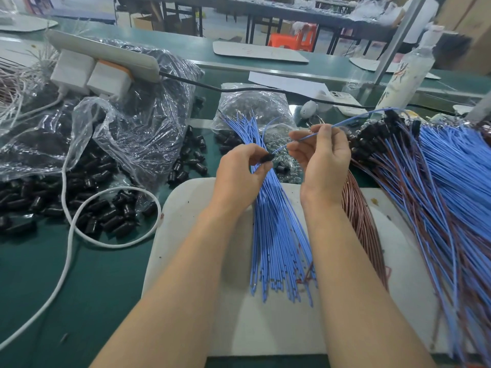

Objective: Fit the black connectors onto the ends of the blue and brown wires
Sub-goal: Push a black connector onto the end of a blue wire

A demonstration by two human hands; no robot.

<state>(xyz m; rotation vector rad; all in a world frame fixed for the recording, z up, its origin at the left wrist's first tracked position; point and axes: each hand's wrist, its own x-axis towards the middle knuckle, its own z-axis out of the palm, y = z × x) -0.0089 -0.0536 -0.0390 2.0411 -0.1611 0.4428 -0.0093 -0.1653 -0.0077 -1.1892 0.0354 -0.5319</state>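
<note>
Left hand (239,179) pinches black connector (266,158) over wire bundle (276,235); right hand (322,158) pinches single blue wire (303,139), tip at connector mouth. Person should grip near tip, push straight till seated

Glossy black plastic connectors (79,205) — crinkled clear plastic bag (127,134), smooth blue-sheathed wires (276,235).
</note>
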